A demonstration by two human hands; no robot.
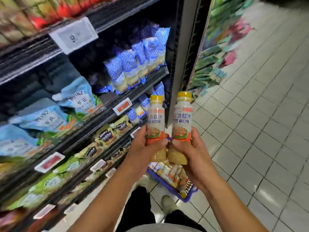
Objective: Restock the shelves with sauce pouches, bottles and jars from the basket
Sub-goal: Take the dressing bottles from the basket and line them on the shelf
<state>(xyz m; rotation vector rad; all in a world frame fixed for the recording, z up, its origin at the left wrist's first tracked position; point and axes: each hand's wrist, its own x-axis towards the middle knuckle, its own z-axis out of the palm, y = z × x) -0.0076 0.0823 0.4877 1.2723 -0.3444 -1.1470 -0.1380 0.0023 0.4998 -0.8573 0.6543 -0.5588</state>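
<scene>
While standing at black store shelves (142,84), gripping one yellow-capped plastic dressing bottle (155,121) in left hand (147,146), its twin (182,121) in right hand (190,151), fingers (157,142) curled round both, upright above blue plastic basket (185,198).

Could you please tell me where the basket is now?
The blue plastic basket stands on the pale tiled floor, low centre in the head view, partly hidden beneath the right hand and beside the grey shoes.

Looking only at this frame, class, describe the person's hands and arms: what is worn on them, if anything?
The left hand and right hand are bare: no gloves, and no ring, watch or wristband shows. The left forearm and right forearm are uncovered down to the frame's lower edge, so no sleeve is in view.
</scene>
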